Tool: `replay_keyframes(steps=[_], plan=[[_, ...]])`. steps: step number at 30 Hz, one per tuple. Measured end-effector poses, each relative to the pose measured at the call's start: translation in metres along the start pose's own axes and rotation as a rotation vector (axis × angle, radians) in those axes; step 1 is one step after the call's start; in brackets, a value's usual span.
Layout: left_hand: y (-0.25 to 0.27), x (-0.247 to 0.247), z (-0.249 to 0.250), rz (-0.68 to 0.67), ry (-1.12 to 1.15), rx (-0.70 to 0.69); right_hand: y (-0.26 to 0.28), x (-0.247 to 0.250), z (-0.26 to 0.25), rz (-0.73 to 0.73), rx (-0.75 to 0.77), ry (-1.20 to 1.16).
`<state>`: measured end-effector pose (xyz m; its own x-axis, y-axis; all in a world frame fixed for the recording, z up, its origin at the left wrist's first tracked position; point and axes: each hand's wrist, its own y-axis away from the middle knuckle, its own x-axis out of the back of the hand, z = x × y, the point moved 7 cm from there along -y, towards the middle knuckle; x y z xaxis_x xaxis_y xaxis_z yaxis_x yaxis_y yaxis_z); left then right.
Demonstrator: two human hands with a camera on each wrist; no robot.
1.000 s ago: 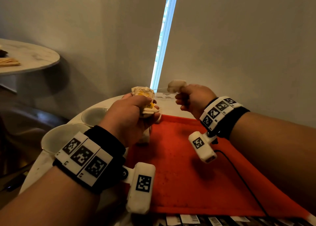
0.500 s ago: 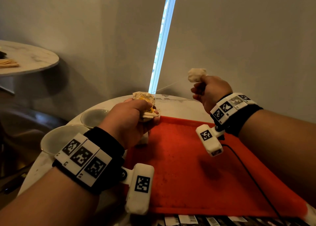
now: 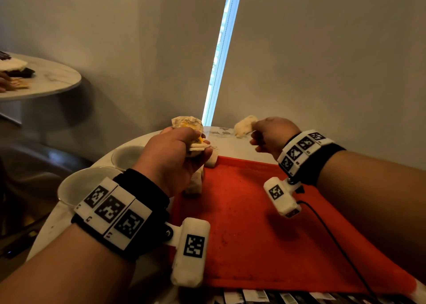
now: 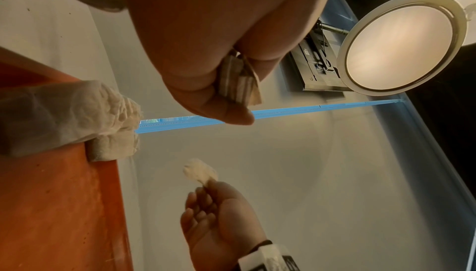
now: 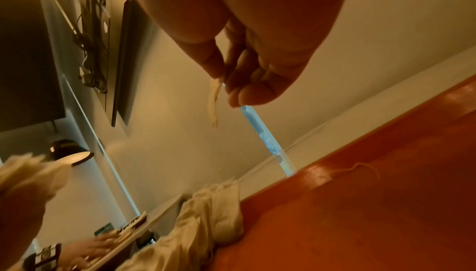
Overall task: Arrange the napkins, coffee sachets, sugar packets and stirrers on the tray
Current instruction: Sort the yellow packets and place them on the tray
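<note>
Early days, I'd say: only crumpled napkins (image 3: pixel 196 184) lie at the red tray's (image 3: pixel 265 234) far left corner; left hand (image 3: pixel 170 156) grips a packet bundle (image 3: pixel 191 135) above them, right hand (image 3: pixel 272 135) pinches one small packet (image 3: pixel 244 126) beyond the tray's far edge

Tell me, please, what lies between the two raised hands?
Nothing: in the head view, only bare marble tabletop shows behind the gap between left hand and right hand.
</note>
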<state>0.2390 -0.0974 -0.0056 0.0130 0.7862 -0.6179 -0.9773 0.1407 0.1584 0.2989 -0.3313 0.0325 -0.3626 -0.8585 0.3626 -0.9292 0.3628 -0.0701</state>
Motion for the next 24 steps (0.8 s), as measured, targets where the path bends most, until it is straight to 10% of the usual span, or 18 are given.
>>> replay_keyframes(steps=[13,24], plan=[[0.000,0.000,0.004,-0.024,0.034,-0.024,0.014,-0.035,-0.022,-0.095,0.011,-0.179],[-0.002,0.000,0.003,-0.029,0.011,-0.021,0.050,-0.035,0.048,-0.482,-0.427,0.716]])
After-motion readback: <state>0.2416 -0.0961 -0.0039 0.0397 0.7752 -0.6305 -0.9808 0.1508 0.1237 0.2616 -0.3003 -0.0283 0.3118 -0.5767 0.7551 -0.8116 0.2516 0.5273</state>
